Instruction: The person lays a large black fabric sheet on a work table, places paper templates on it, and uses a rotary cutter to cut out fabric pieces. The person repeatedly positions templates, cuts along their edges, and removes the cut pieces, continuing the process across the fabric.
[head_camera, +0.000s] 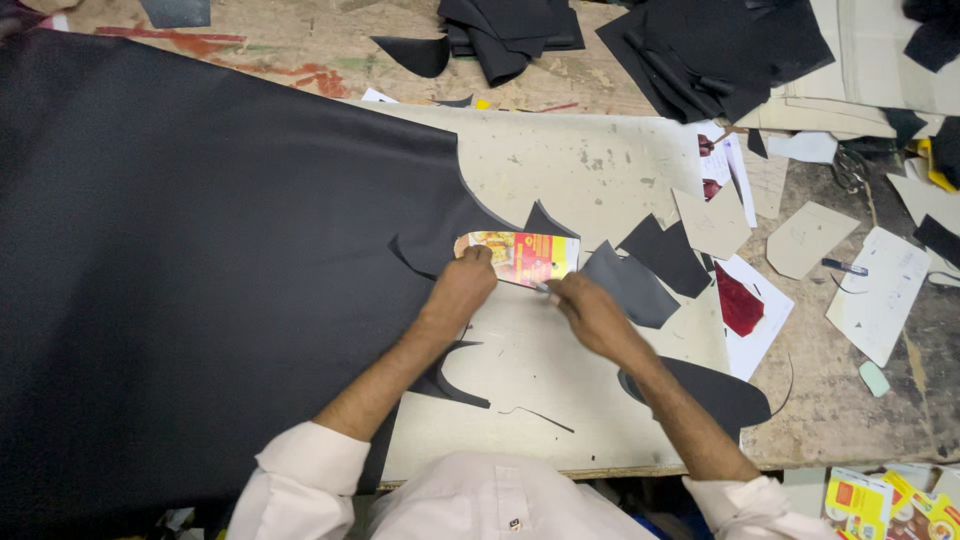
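My left hand (462, 290) presses down on the left end of a colourful printed card template (520, 257) lying at the edge of a large black sheet of material (200, 270). My right hand (588, 310) grips a thin cutting tool (541, 287) whose tip touches the lower edge of the template. Both hands rest on a pale cutting board (560, 380). Small black offcuts (650, 265) lie just right of the template.
Piles of cut black pieces (700, 50) sit at the back. Cardboard patterns (805, 238), white paper shapes (880, 290), a dark red piece (737, 302), a pen (845, 267) and a green eraser (874, 378) lie to the right. Printed cards (890, 500) are at the bottom right.
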